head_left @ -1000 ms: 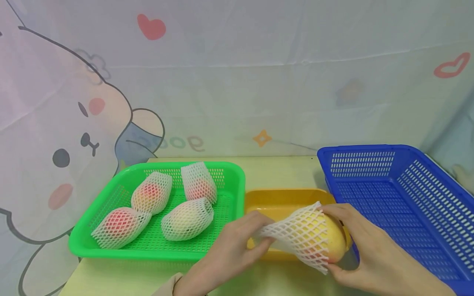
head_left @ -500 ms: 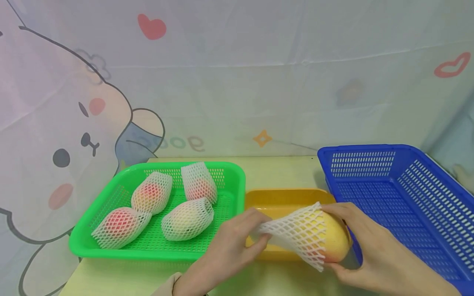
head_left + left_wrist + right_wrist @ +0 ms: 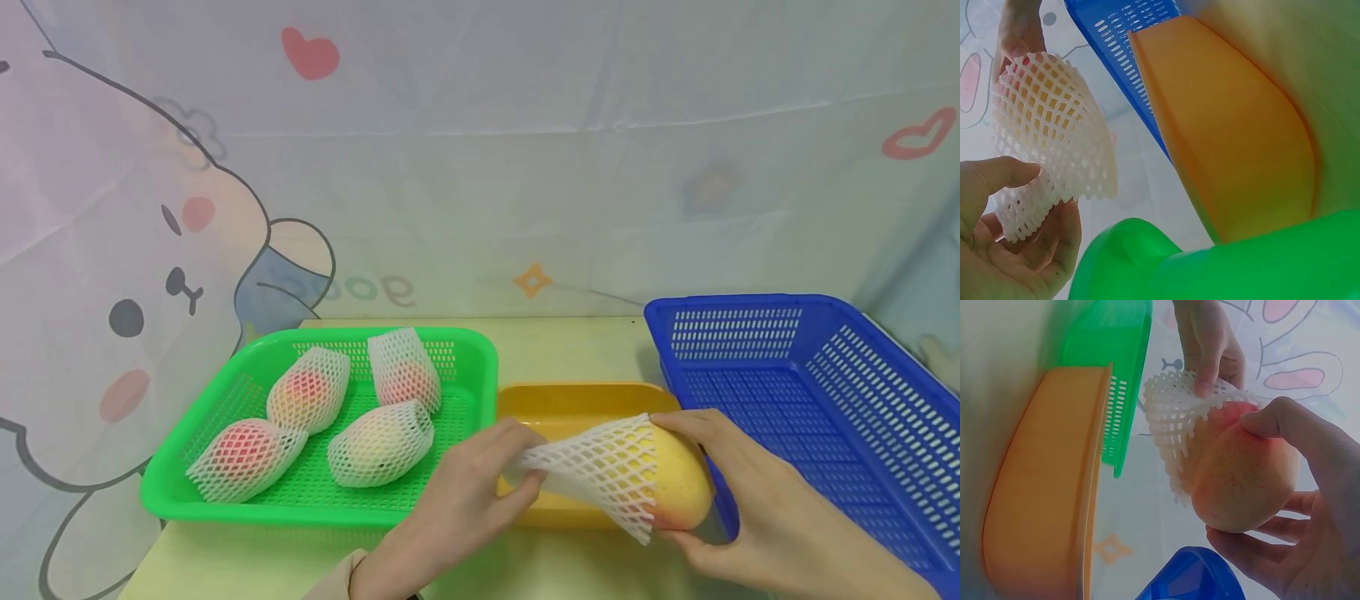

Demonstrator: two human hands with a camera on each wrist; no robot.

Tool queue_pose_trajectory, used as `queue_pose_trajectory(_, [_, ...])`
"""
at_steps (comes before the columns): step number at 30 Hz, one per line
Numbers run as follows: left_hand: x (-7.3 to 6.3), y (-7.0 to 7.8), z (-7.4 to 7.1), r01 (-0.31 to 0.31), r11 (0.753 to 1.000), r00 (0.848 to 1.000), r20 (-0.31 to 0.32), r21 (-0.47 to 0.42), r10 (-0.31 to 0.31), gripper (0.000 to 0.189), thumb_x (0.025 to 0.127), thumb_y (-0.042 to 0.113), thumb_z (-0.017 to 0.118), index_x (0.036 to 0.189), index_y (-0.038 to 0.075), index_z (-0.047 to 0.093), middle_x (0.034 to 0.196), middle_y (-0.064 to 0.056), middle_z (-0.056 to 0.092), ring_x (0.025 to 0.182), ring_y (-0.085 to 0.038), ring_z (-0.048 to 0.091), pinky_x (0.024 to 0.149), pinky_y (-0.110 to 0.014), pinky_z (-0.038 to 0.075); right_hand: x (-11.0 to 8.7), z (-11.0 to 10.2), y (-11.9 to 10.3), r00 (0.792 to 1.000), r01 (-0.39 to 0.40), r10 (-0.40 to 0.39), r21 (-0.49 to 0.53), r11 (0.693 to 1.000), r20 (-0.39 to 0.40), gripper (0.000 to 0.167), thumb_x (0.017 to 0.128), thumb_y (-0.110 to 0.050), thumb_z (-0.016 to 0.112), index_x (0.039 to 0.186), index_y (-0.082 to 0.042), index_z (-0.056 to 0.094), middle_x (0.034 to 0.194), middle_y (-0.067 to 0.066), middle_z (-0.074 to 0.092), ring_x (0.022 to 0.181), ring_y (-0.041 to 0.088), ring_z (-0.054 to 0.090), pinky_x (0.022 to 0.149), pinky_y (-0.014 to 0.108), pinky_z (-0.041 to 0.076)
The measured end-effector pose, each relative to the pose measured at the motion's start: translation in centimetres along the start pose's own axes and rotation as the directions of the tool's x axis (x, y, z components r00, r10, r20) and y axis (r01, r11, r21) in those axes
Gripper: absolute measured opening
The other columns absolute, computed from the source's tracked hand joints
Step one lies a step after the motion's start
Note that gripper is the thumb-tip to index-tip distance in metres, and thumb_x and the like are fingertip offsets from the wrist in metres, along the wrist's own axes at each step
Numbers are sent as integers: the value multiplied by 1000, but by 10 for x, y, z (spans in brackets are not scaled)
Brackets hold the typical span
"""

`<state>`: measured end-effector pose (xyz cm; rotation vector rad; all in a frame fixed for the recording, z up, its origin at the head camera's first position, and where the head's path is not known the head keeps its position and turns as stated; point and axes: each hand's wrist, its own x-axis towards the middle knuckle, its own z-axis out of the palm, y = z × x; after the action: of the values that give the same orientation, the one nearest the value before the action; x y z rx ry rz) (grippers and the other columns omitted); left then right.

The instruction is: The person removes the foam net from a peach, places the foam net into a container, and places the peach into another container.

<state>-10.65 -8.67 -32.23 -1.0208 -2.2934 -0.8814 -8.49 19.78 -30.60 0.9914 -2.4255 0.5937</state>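
Observation:
A yellow mango (image 3: pixel 681 479) with a red blush is partly inside a white foam net sleeve (image 3: pixel 600 467), above the orange tray (image 3: pixel 585 390). My right hand (image 3: pixel 757 508) grips the mango's bare end, thumb on the near side and fingers on the far side; the right wrist view shows the bare mango (image 3: pixel 1241 475) between them. At the sleeve's narrow, gathered end, my left hand (image 3: pixel 472 492) pinches the netting between thumb and fingers. From the left wrist, the sleeve (image 3: pixel 1054 125) covers most of the mango.
On the left stands a green basket (image 3: pixel 270 514) with several net-wrapped mangoes (image 3: pixel 380 446) in it. A blue basket (image 3: pixel 750 417) is at the right, beside the orange tray. Behind the pale table (image 3: pixel 570 342) hangs a printed cloth (image 3: pixel 480 167).
The mango has shifted slightly right with my right hand, and the sleeve's open edge has slid left along it, so a little more bare skin shows. My left hand has moved slightly left.

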Motion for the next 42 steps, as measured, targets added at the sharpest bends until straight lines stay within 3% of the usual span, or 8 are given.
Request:
queue_pose_trajectory(10, [0, -2, 0, -9, 999, 1000, -29, 35, 10, 21, 78, 6, 73, 94, 13, 62, 86, 5, 63, 74, -4, 56, 67, -10, 47, 0, -3, 1, 1000, -8, 8, -24, 1000, 19, 83, 77, -61, 65, 140, -12, 42, 126, -10, 51, 108, -1, 50, 96, 3, 34])
queue_pose_trajectory(20, [0, -3, -1, 0, 999, 999, -39, 42, 2, 22, 76, 5, 73, 91, 12, 59, 84, 5, 61, 71, -4, 53, 66, -11, 46, 0, -6, 1, 1000, 4, -1, -92, 996, 30, 91, 63, -41, 84, 139, -14, 43, 123, -14, 51, 104, -5, 50, 92, 4, 37])
queue_pose_trajectory(32, [0, -4, -1, -4, 999, 998, -64, 52, 7, 24, 74, 3, 72, 90, 13, 57, 83, 5, 58, 70, -4, 50, 65, -10, 44, -1, -7, 3, 999, -15, 19, -140, 990, 30, 97, 51, -30, 87, 137, -17, 45, 123, -17, 50, 104, -6, 48, 93, 3, 35])
queue_pose_trajectory(42, [0, -4, -2, -6, 998, 998, -65, 60, 10, 26, 71, 1, 71, 88, 13, 54, 81, 6, 55, 69, -4, 48, 63, -9, 42, -2, -7, 5, 999, -29, 33, -152, 988, 25, 95, 51, -31, 87, 136, -21, 45, 124, -17, 50, 105, -5, 47, 93, 3, 32])
